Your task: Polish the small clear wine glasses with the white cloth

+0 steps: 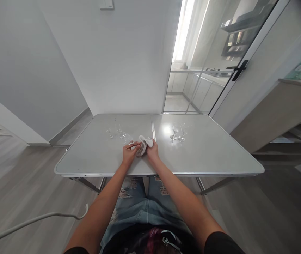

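Note:
My left hand point(130, 152) is closed, its fingers pinched on a clear wine glass that is mostly hidden by the fingers and a cloth. The white cloth point(145, 141) is bunched between both hands, just above the near middle of the table. My right hand point(153, 151) grips this cloth from the right side, against the glass. Beyond my left hand, several clear stemmed glasses point(119, 131) are on the table, their outlines faint. To the right of the table's seam are two more stemmed glasses point(182, 133), close together.
The grey folding table point(206, 155) has a metal rim and a central seam. A white wall point(129, 63) rises behind it. At the back right is a glass door with a black handle point(239, 70). A pale hose or cable point(34, 220) crosses at lower left.

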The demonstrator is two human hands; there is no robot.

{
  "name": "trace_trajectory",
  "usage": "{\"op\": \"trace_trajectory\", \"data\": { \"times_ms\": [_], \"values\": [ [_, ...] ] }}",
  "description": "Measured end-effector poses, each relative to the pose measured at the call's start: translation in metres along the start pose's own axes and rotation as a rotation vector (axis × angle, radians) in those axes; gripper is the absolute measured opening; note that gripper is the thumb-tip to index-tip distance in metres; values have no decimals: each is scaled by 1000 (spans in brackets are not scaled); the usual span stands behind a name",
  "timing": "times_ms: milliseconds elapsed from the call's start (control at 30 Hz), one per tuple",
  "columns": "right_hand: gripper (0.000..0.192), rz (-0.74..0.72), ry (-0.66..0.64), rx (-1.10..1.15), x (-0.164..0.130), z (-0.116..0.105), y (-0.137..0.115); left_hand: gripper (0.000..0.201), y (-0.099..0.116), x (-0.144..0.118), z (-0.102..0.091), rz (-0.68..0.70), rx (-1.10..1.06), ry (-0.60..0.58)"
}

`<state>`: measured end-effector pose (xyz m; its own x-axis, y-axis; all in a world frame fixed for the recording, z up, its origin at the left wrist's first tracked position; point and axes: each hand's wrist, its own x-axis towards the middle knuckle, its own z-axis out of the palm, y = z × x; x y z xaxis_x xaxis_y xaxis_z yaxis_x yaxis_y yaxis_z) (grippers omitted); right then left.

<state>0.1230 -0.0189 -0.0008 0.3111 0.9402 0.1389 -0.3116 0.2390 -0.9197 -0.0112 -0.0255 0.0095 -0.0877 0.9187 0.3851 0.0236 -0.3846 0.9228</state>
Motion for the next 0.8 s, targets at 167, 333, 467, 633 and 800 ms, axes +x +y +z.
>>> {"op": "trace_trajectory", "data": {
  "times_ms": [167, 333, 467, 633, 800],
  "values": [
    [27, 44, -14, 5, -4, 4, -2, 20, 2, 0, -1, 44, 54, 6],
    [28, 263, -535, 472, -12, 13, -18, 18, 7, 0, -1, 74, 99, 60],
    [25, 218, -434, 536, -8, 8, -20, 18, 8, -2, 2, 84, 67, 56],
    [22, 220, -348, 547, -3, 6, -10, 18, 4, -1, 2, 73, 30, 60],
    [14, 304, -429, 507, -5, 5, -7, 21, 3, 2, -1, 78, 35, 146]
  ]
}}
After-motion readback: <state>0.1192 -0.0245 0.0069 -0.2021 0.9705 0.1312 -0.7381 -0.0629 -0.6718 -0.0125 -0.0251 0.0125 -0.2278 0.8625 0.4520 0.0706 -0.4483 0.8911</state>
